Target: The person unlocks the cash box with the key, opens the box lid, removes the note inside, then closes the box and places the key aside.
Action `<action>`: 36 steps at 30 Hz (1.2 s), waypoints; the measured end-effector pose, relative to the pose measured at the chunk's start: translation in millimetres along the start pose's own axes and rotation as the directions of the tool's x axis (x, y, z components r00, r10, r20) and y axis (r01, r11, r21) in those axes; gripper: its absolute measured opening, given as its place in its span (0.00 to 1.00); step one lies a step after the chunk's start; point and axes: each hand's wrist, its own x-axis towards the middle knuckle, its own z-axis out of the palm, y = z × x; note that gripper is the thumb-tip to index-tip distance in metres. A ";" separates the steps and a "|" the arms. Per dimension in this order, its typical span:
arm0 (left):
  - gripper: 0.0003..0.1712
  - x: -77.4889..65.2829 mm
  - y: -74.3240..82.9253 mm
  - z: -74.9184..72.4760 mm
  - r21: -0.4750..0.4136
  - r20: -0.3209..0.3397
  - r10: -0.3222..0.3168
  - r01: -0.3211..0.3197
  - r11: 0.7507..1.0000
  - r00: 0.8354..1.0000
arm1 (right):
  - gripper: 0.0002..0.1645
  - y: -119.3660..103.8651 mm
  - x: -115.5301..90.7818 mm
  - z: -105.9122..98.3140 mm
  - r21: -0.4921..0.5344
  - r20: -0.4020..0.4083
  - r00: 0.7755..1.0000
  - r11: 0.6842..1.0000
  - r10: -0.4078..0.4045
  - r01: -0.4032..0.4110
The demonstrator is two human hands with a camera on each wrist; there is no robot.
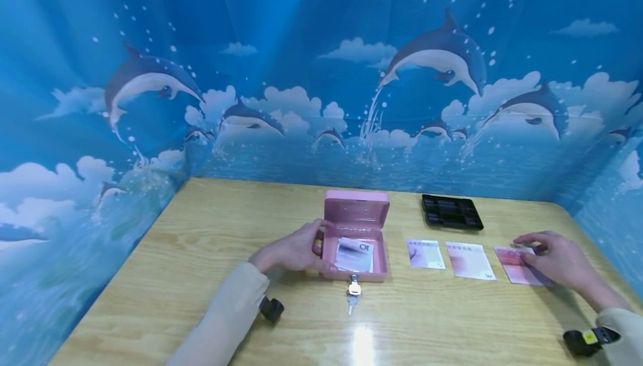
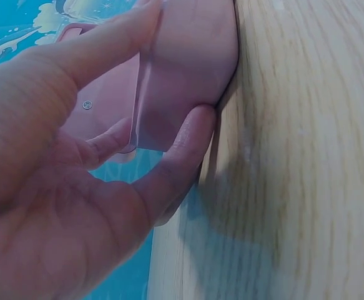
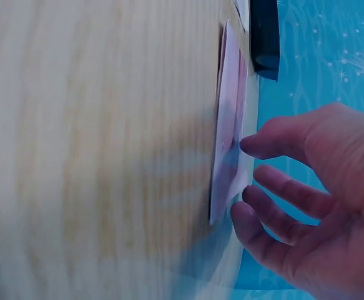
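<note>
A pink cash box [image 1: 355, 277] stands on the table with its lid raised. Inside it lie banknotes [image 1: 354, 254], the upper one marked 10. My left hand [image 1: 296, 246] holds the box by its left side, thumb at the front corner and fingers toward the back and lid; the left wrist view shows fingertips on the pink wall [image 2: 191, 69]. Over at the right, my right hand [image 1: 557, 257] hovers over a folded pink-red banknote [image 1: 517, 265], fingers loosely bent. In the right wrist view, the thumb and fingertips are right at that note [image 3: 227, 137].
Two more folded banknotes, one purple [image 1: 426, 254] and one pale pink [image 1: 470, 260], lie in a row between box and right hand. Behind them sits a black compartment tray [image 1: 452, 212]. Keys [image 1: 354, 289] hang at the box's front. A dolphin-print curtain [image 1: 301, 76] borders the table.
</note>
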 end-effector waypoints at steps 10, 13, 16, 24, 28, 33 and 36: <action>0.55 -0.1 -1.4 -0.1 -0.007 0.006 0.007 -0.006 1.000 1.000 | 0.15 -32.6 1.1 -2.9 0.078 -0.140 0.990 0.996 -0.030 0.041; 0.55 0.1 -1.4 -0.3 -0.008 0.009 0.010 -0.010 1.000 1.000 | 0.15 -48.2 0.3 -2.8 0.122 -0.157 0.988 0.992 -0.016 0.036; 0.55 0.0 -0.8 -0.6 -0.011 0.010 0.011 -0.011 1.000 1.000 | 0.16 -62.9 -1.0 -2.7 0.163 -0.152 0.988 0.986 0.000 0.025; 0.54 -0.7 1.0 -0.3 -0.008 0.010 0.013 -0.013 1.000 1.000 | 0.23 -87.8 -1.7 -0.9 0.240 -0.127 0.992 0.971 0.016 0.015; 0.54 -1.3 1.5 -0.3 -0.009 0.007 0.007 -0.007 1.000 1.000 | 0.25 -97.9 -1.8 0.0 0.265 -0.109 0.994 0.964 0.013 0.016; 0.53 -1.1 1.6 0.1 -0.015 0.011 0.005 -0.005 1.000 1.000 | 0.25 -112.7 -4.3 2.2 0.293 -0.068 0.997 0.956 0.023 -0.002; 0.52 -1.1 2.1 0.2 -0.009 0.014 0.006 -0.006 1.000 1.000 | 0.26 -121.9 -6.5 4.5 0.311 -0.039 0.999 0.951 0.024 -0.011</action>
